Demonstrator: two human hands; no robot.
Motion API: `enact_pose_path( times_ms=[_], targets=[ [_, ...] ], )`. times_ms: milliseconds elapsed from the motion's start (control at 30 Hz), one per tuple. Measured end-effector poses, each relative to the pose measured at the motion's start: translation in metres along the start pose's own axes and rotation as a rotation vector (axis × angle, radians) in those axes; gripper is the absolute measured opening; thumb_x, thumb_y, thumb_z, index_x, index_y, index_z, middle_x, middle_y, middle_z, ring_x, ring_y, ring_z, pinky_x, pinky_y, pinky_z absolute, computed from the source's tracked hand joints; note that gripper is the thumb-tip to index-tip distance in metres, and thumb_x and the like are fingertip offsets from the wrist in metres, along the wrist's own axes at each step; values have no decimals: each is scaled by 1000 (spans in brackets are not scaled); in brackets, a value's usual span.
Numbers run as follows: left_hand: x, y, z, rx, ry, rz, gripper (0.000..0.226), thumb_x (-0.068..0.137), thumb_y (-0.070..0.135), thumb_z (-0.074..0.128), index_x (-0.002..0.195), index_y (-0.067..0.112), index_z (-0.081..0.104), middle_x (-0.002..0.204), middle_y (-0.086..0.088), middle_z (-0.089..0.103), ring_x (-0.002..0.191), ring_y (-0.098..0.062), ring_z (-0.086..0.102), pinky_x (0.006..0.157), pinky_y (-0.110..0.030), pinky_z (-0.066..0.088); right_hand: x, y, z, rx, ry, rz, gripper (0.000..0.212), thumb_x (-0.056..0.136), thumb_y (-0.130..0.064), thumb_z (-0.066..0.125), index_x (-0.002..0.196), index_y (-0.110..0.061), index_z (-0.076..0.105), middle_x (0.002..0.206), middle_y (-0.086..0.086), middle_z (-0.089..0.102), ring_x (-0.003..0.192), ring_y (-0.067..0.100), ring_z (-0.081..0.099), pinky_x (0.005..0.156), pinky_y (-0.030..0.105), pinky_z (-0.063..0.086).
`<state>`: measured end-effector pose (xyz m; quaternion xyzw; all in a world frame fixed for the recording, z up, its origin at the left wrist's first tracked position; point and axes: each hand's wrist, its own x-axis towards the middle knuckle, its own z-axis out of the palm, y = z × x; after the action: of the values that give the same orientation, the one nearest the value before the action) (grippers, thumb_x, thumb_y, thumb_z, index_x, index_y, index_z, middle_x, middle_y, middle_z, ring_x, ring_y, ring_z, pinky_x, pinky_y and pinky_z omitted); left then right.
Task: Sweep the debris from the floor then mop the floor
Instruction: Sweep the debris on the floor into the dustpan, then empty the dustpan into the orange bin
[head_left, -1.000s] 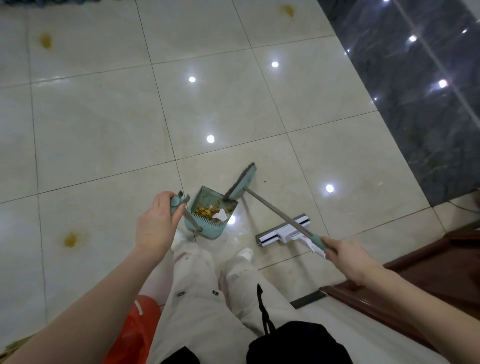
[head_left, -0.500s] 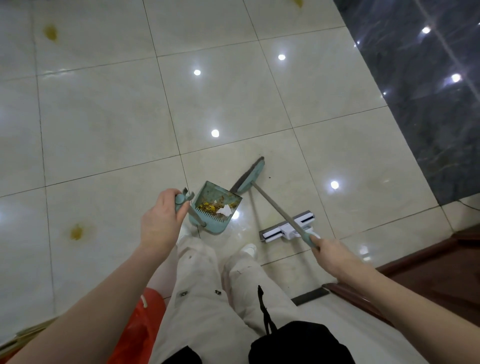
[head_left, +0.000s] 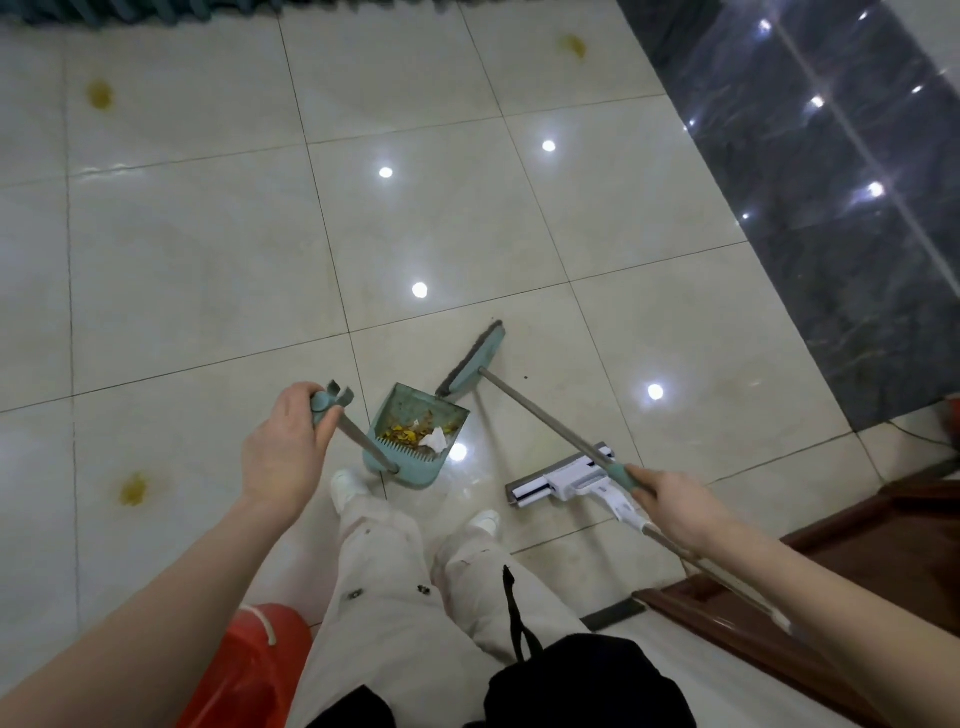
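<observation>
Debris (head_left: 410, 432) sits inside the teal dustpan (head_left: 410, 474) on the floor (head_left: 208, 260) before the feet (head_left: 345, 483). Left hand (head_left: 283, 447) clenches the dustpan's handle; right hand (head_left: 675, 506) grasps the broom (head_left: 475, 358), its head just beside the dustpan's far corner.

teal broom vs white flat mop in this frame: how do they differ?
Colour: the teal-headed broom has a grey metal pole; the white flat mop has a white one.
Grip: the right hand grips the broom's pole; the mop's pole passes under that hand, hold unclear.
Pose: the broom head stands on edge by the teal dustpan; the mop head lies flat on the tile.
Shared: long poles angled toward the person's right.
</observation>
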<state>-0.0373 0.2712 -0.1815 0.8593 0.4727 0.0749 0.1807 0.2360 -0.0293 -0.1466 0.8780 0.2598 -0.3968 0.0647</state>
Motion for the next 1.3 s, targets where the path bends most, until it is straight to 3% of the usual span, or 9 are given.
enact_pose_path(
  times_ms=[133,267,467,633,900,1100,1300],
  targets=[
    [11,0,-11,-12,38,-45,28,95,32,53,108,8,51,100,-10,61,72,-33,57,57,-37,38,8,-19,-28,81,46,-31,39,103,-34,35,137,-22,51,80,4,62,63,22,56,48,31,50],
    [31,-2,-24,-44,101,-125,28,95,33,52,110,9,50,104,-10,61,81,-34,58,62,-37,38,28,-42,-54,139,81,-42,38,103,-28,40,141,-27,46,73,2,56,53,17,52,37,26,45],
    [68,-18,-45,-93,156,-228,29,95,35,52,113,12,49,107,-9,60,89,-35,58,69,-38,40,64,-91,-102,246,98,-95,39,102,-29,44,140,-24,50,66,0,52,49,16,48,40,24,40],
    [113,-41,-61,-96,200,-279,30,94,34,54,114,11,50,105,-10,62,91,-37,59,73,-42,42,102,-141,-146,251,99,-118,37,102,-31,44,137,-26,52,65,7,54,48,22,49,38,25,43],
    [162,-79,-86,-90,291,-381,24,91,26,61,107,10,52,95,-8,61,78,-35,58,64,-40,41,171,-231,-207,202,66,-196,33,101,-27,45,132,-23,56,59,8,48,42,21,44,39,24,41],
    [177,-97,-102,-72,355,-552,25,91,28,61,108,12,51,97,-7,62,77,-35,60,64,-42,45,233,-315,-249,56,8,-347,33,100,-34,46,130,-25,58,59,6,52,42,21,48,38,24,43],
    [184,-76,-111,-15,505,-833,27,89,25,64,108,8,54,90,-7,61,64,-23,52,55,-32,36,300,-409,-298,-175,-98,-589,36,100,-34,46,134,-26,57,58,7,53,40,20,48,34,21,40]
  ],
)
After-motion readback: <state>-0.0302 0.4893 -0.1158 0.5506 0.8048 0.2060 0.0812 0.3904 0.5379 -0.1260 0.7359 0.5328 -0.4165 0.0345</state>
